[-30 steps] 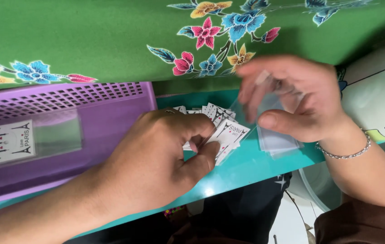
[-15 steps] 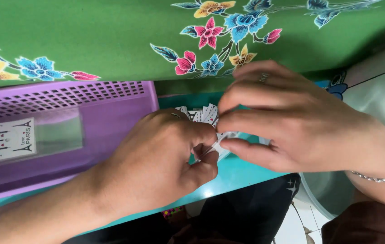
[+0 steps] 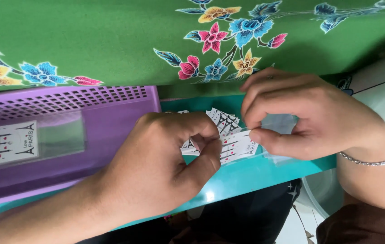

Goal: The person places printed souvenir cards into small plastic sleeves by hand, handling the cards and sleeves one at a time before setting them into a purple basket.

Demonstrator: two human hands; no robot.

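Cards [image 3: 228, 135], small and white with dark tower drawings, are sitting at the centre of the frame, fanned out over a teal table edge [image 3: 264, 174]. The left hand [image 3: 165, 167] is gripping them, with thumb and fingers closed on the stack. The right hand [image 3: 310, 117], at centre right, is pinching a clear plastic sleeve [image 3: 276, 129] just beside the cards, fingertips pressed together on it. A bracelet [image 3: 373, 159] is circling that wrist. A purple basket [image 3: 66, 135] is lying at the left, and green flowered cloth [image 3: 156, 40] is filling the top.
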